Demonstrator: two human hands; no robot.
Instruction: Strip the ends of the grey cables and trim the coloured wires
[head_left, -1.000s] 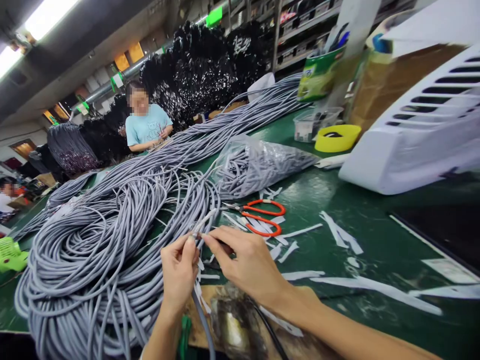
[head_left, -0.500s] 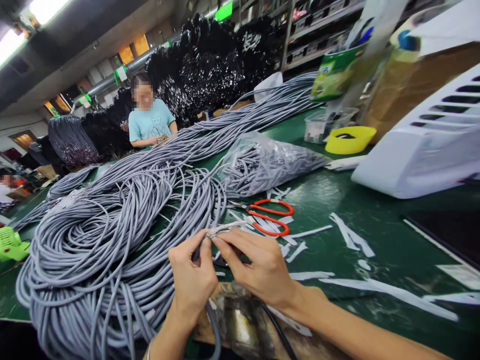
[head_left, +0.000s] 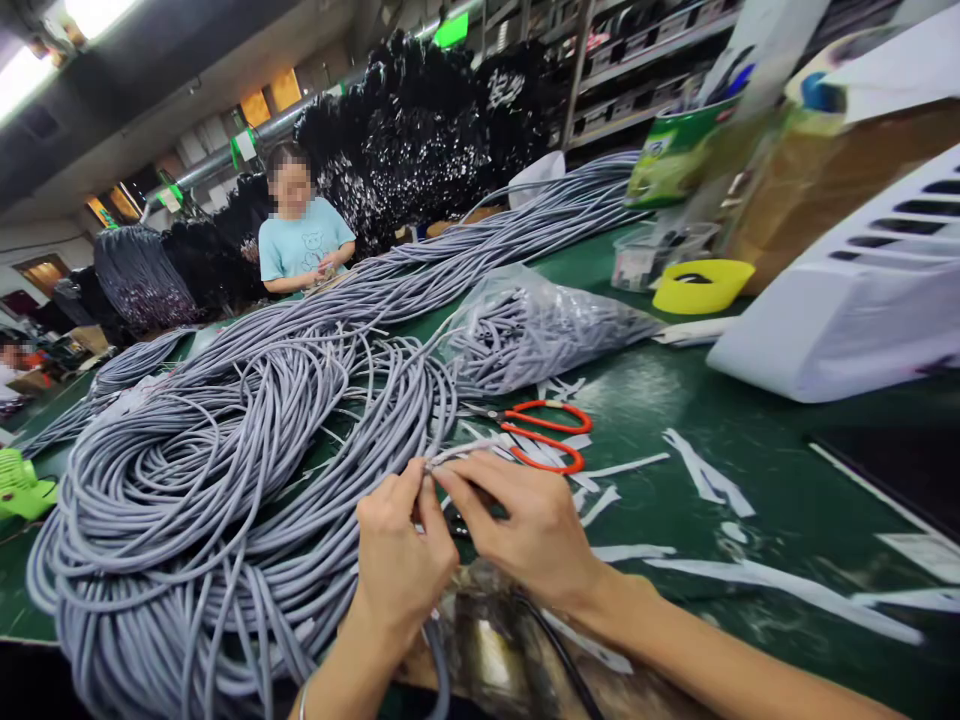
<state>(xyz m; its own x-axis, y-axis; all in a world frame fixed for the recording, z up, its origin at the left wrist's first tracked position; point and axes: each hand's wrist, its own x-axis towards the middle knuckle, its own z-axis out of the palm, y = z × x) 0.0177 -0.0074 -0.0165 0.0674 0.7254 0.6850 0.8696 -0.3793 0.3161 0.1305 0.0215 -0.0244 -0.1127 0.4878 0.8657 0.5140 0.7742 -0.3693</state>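
Note:
My left hand and my right hand meet fingertip to fingertip above the near edge of the table. A grey cable rises from below toward my left hand, whose thumb and forefinger pinch its end. My right thumb and forefinger are closed at the same spot, where a pale, whitish strand runs over the fingers to the right. The fingertips hide most of the cable end. Just beyond my right hand lie red-handled scissors, among white strips.
A big heap of coiled grey cable covers the left side. Behind the scissors lies a clear bag of short grey pieces. To the right stand a yellow container and a white slotted plastic housing. A co-worker sits across the table.
Both my hands have shifted slightly right in view, their fingertips still together at the cable end. The co-worker's hands have moved a little.

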